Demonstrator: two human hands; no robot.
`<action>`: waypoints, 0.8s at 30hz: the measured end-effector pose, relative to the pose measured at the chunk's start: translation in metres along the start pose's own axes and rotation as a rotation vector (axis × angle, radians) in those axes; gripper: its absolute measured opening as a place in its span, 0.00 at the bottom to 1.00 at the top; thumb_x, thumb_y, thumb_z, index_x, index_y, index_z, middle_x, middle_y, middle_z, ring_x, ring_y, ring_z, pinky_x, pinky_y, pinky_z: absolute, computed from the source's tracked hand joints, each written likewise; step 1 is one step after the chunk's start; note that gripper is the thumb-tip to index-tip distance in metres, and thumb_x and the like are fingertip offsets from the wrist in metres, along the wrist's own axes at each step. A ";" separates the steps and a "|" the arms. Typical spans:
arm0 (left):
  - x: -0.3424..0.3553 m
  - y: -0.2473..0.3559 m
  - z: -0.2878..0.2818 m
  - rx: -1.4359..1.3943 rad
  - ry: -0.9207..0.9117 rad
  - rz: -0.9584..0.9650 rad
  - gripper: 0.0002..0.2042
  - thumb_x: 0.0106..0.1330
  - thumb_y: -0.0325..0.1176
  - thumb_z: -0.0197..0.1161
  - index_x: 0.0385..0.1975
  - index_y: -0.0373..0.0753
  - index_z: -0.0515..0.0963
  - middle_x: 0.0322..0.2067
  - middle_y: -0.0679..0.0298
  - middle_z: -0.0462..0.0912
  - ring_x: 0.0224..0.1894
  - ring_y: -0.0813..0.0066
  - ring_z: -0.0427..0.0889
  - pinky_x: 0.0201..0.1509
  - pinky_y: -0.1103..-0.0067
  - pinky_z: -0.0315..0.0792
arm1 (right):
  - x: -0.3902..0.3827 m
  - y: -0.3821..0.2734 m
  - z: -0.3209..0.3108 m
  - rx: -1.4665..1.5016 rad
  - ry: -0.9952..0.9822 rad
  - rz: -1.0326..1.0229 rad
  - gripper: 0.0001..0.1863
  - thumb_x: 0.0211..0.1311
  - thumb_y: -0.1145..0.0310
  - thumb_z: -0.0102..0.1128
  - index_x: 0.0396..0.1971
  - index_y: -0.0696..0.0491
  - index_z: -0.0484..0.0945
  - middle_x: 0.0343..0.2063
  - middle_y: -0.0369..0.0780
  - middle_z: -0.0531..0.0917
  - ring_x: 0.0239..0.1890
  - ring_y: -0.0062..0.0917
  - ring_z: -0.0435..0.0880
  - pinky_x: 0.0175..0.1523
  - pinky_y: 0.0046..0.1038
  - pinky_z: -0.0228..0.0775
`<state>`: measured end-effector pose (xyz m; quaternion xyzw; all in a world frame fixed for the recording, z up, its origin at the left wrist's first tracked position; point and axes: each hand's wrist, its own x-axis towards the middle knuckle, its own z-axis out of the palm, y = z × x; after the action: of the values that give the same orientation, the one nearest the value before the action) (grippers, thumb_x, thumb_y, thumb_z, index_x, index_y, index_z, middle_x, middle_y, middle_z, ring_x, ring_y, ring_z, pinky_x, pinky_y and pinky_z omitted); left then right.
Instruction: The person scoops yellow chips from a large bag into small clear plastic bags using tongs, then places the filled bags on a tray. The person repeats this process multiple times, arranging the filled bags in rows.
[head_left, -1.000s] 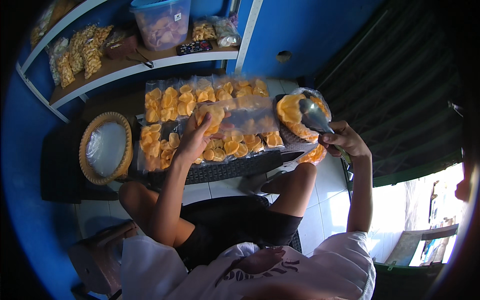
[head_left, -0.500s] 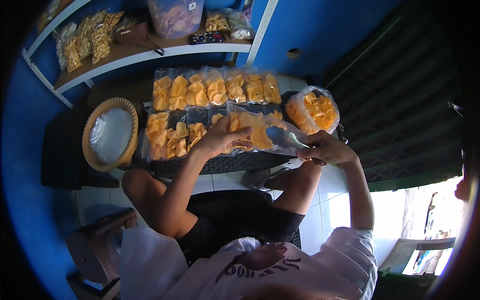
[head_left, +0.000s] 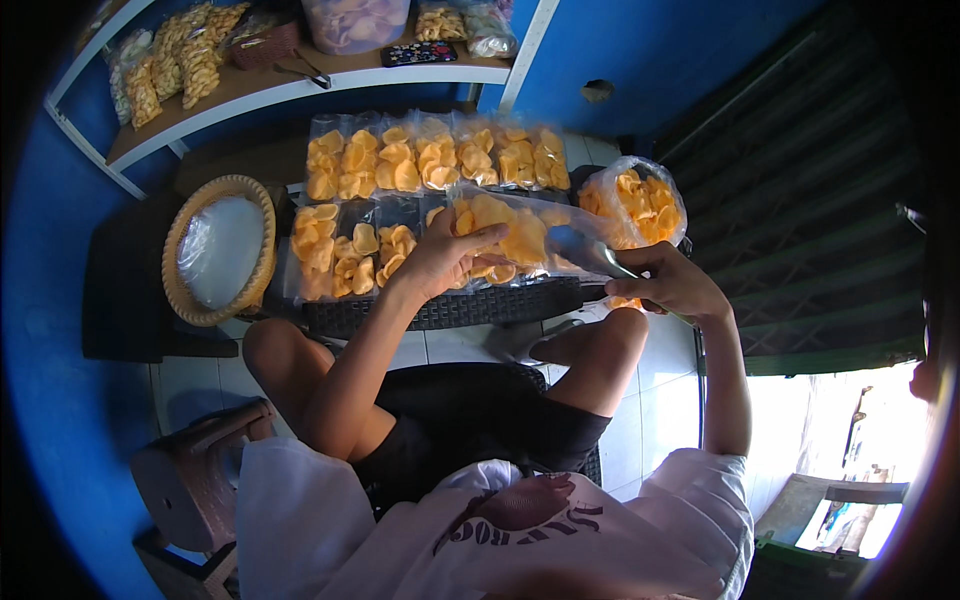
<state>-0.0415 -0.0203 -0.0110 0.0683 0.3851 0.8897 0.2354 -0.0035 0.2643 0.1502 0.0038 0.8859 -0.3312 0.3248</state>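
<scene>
My left hand (head_left: 437, 258) grips a clear plastic bag (head_left: 522, 236) of orange crackers, tilted above the front row of bags, its mouth toward the right. My right hand (head_left: 672, 284) is closed around what looks like a shiny metal spoon (head_left: 606, 262), whose broad end sits at or inside the bag's mouth; I cannot tell exactly which. Beneath and behind lie two rows of clear bags with crackers (head_left: 397, 165) on a black woven table (head_left: 430, 311). A big open bag of crackers (head_left: 642, 205) stands just beyond my right hand.
At the left is a round woven basket (head_left: 268, 262) with clear plastic bags (head_left: 220, 258) in it. A shelf (head_left: 240, 108) behind carries bagged snacks (head_left: 205, 50), a tub (head_left: 357, 22) and a patterned phone-like object (head_left: 418, 53). A brown stool (head_left: 195, 475) stands at lower left.
The whole view has shifted, so the table appears slightly higher. The spoon's broad end has moved a little to the right along the bag's mouth. My left hand keeps hold of the bag.
</scene>
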 end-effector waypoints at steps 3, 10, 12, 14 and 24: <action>0.000 -0.002 0.001 0.036 -0.015 0.027 0.20 0.63 0.24 0.69 0.53 0.35 0.72 0.48 0.61 0.81 0.48 0.70 0.84 0.46 0.70 0.85 | 0.000 -0.004 0.008 -0.012 0.024 -0.025 0.26 0.55 0.54 0.75 0.51 0.52 0.85 0.30 0.36 0.86 0.33 0.17 0.81 0.33 0.21 0.72; 0.002 -0.005 -0.004 -0.030 -0.029 0.022 0.20 0.62 0.23 0.70 0.52 0.33 0.73 0.46 0.57 0.82 0.48 0.65 0.85 0.49 0.68 0.86 | -0.011 0.001 -0.005 -0.056 0.063 -0.044 0.27 0.54 0.52 0.75 0.52 0.48 0.85 0.32 0.38 0.87 0.33 0.18 0.83 0.36 0.20 0.73; 0.000 -0.001 -0.008 -0.116 -0.001 0.061 0.18 0.63 0.24 0.69 0.52 0.33 0.73 0.45 0.58 0.82 0.49 0.64 0.85 0.50 0.68 0.86 | -0.019 0.011 -0.024 -0.058 0.148 -0.030 0.29 0.53 0.52 0.75 0.55 0.47 0.83 0.32 0.38 0.87 0.31 0.19 0.83 0.38 0.20 0.76; -0.001 0.004 -0.012 -0.145 -0.006 0.090 0.19 0.67 0.29 0.66 0.55 0.32 0.72 0.48 0.55 0.82 0.52 0.62 0.84 0.52 0.68 0.85 | -0.014 0.026 -0.044 -0.153 0.380 0.081 0.30 0.51 0.53 0.77 0.56 0.45 0.83 0.36 0.40 0.88 0.32 0.22 0.85 0.43 0.25 0.79; -0.005 0.010 -0.021 -0.293 0.011 0.138 0.25 0.71 0.35 0.62 0.64 0.29 0.66 0.62 0.48 0.72 0.61 0.58 0.77 0.57 0.70 0.83 | 0.055 0.139 -0.069 -1.083 0.749 0.114 0.33 0.44 0.67 0.72 0.56 0.39 0.78 0.40 0.42 0.86 0.39 0.38 0.88 0.43 0.38 0.81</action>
<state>-0.0476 -0.0426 -0.0181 0.0548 0.2471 0.9507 0.1790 -0.0556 0.4020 0.0759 0.0018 0.9787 0.2028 -0.0325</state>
